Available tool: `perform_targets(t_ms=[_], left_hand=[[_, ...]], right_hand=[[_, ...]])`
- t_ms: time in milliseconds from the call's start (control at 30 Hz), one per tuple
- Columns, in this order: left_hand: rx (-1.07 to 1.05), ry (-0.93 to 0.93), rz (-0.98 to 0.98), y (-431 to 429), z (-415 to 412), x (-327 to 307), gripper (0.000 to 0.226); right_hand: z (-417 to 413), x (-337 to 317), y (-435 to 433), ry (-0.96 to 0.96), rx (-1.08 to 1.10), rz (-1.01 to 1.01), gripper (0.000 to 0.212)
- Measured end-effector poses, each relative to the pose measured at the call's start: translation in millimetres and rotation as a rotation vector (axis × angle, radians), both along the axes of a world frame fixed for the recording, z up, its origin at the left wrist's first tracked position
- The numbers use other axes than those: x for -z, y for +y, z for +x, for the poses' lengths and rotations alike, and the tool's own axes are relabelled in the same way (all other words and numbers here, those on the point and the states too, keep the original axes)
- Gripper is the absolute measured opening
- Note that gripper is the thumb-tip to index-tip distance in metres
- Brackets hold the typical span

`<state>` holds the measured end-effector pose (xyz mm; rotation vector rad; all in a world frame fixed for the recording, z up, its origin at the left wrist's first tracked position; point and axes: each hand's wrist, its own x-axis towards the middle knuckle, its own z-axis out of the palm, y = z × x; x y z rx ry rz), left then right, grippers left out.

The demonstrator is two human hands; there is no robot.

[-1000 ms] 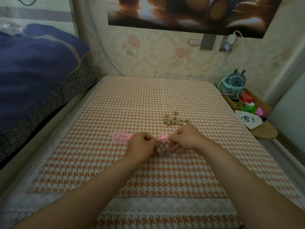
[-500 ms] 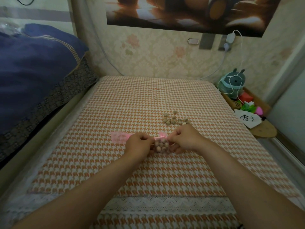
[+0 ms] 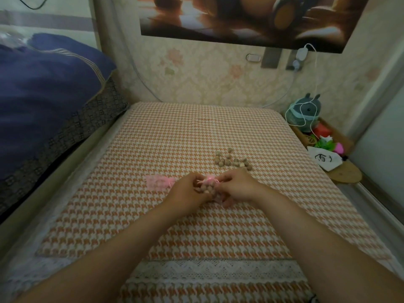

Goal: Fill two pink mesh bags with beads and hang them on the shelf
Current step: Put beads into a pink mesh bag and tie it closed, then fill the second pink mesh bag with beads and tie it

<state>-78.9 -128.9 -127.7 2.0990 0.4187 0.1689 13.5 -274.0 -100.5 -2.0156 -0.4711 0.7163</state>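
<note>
On the orange-and-white houndstooth tablecloth (image 3: 196, 226), toward the left, an empty flat pink mesh bag (image 3: 158, 182) lay with its long axis left to right, its ribboned mouth pointing right. Just right of it, the left hand (image 3: 188, 191) and the right hand (image 3: 237, 186) pinched the gathered top of a bead-filled pink mesh bag (image 3: 208, 188), mouth pointing far and bulging body near. Half a second before, the hands had been slightly further apart. Loose brown round beads (image 3: 232, 160) lay beyond.
</note>
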Motion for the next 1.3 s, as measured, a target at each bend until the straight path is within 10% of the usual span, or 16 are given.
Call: perform_targets(t_ms=[433,933,1300], left_hand=[[-0.142,-0.246,0.325,92,-68,-36,0.025],[-0.260,0.145,0.464,141,-100,-25,0.052],[-0.028,-0.062,0.554,56,-5,-34,0.059]], right_hand=[[-66,-13,110,0.151,-0.130,0.359,0.040],[-100,-9,149,0.149,-0.186,0.279,0.046],[1,4,38,-0.579,0.109,-0.011,0.028]])
